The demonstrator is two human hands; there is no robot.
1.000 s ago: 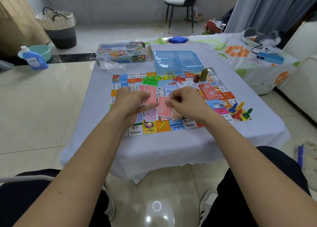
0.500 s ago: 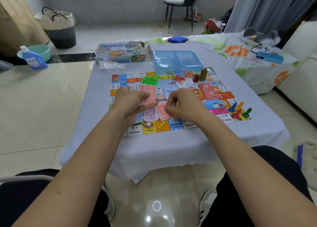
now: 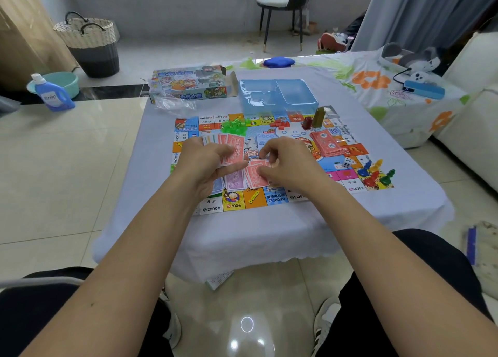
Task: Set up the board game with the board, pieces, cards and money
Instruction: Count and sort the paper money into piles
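Note:
The colourful game board lies flat on the cloth-covered table. My left hand grips a fanned stack of play money, red notes on top. My right hand pinches a red note at the edge of the money piles lying on the board between my hands. A red card deck lies on the board's right side. Green houses, red pieces, tall tokens, dice and coloured pawns sit on the board.
The game box and a clear bag lie at the far left of the table; a blue plastic insert tray stands behind the board. A sofa is to the right, with a basket, bottle and chair beyond.
My right hand has lowered a red note from in front of my left hand down onto the piles on the board. The left hand has kept its fan of notes nearly still.

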